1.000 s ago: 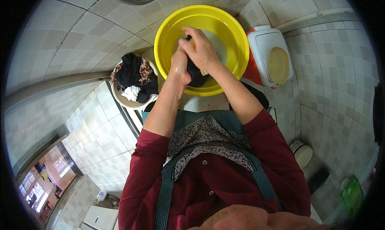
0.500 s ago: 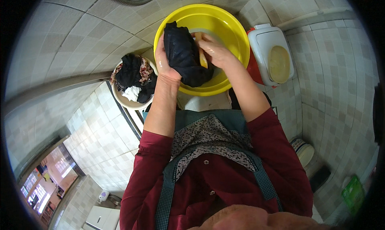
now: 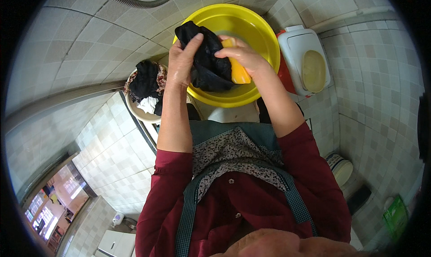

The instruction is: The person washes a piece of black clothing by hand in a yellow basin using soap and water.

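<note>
Over a round yellow basin, both my hands work on a bunched black cloth, which looks wet. My left hand grips the cloth along its left side, thumb on top and the other fingers largely hidden behind. In my right hand is a long yellow-orange bar, its face turned up and its left edge against the cloth. It may be a soap bar or the back of a brush; I cannot tell which. Cloudy water shows in the basin behind the right hand.
A pale tub at the left holds black, floral and white clothes. Right of the basin stands a white lidded container with a yellowish oval piece on it. A grey hose hangs along the tiled wall.
My left hand has shifted left and its thumb has come over the top of the cloth. The yellow bar has turned from edge-on to show its broad face, slightly further right.
</note>
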`<state>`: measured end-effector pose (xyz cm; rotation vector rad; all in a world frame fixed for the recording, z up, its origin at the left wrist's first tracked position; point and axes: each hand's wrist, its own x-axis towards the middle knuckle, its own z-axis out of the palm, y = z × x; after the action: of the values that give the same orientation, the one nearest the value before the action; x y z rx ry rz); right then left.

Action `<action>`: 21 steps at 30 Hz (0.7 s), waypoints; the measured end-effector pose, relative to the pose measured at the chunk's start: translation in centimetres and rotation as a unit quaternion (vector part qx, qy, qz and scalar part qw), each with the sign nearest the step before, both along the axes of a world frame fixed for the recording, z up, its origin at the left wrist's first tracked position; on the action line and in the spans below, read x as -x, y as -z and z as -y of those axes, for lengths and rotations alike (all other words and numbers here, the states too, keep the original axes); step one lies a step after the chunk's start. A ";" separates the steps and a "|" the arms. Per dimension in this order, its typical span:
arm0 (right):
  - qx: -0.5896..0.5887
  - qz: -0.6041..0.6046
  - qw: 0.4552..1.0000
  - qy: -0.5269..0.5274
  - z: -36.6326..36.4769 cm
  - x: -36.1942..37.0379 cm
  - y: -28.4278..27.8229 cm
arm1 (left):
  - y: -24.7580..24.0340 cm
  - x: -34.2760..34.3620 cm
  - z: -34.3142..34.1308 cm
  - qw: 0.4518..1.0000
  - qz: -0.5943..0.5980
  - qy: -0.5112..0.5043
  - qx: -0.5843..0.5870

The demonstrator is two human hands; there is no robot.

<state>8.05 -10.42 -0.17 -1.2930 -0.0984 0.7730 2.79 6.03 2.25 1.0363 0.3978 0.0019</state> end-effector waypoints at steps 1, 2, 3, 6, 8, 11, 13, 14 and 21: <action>-0.028 0.003 1.000 0.000 0.5 -0.1 0.1 | -0.1 0.3 -0.1 0.995 0.015 0.006 -0.099; -0.065 0.010 0.998 -0.012 0.5 -0.3 0.1 | 0.7 0.1 0.1 0.987 0.046 -0.017 -0.155; -0.089 -0.014 0.996 -0.001 1.0 0.0 0.0 | 2.0 -0.1 0.1 0.956 0.078 -0.045 -0.281; -0.171 -0.078 0.982 0.008 1.2 1.6 -4.9 | 1.4 0.0 0.9 0.995 0.018 0.063 -0.079; -0.194 -0.089 0.977 -0.002 1.3 1.2 -4.7 | 1.1 0.4 1.1 0.989 -0.089 0.111 0.045; -0.202 -0.083 0.976 -0.001 1.2 0.8 -4.0 | 1.9 0.4 2.2 0.978 -0.143 0.105 0.113; -0.185 -0.062 0.981 0.006 1.3 0.4 -3.3 | 1.9 1.1 3.0 0.987 -0.106 0.080 0.087; -0.169 -0.048 0.984 0.010 1.5 0.0 -3.0 | 2.2 0.9 3.4 0.989 -0.115 0.042 0.078; 0.195 0.204 0.959 0.016 3.8 -4.3 -0.1 | 2.6 -0.4 2.1 0.973 -0.131 -0.066 0.177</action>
<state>12.34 -14.18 -0.10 -1.8167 -0.2653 0.4997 3.16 3.94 -0.33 0.6555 0.6810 -0.0853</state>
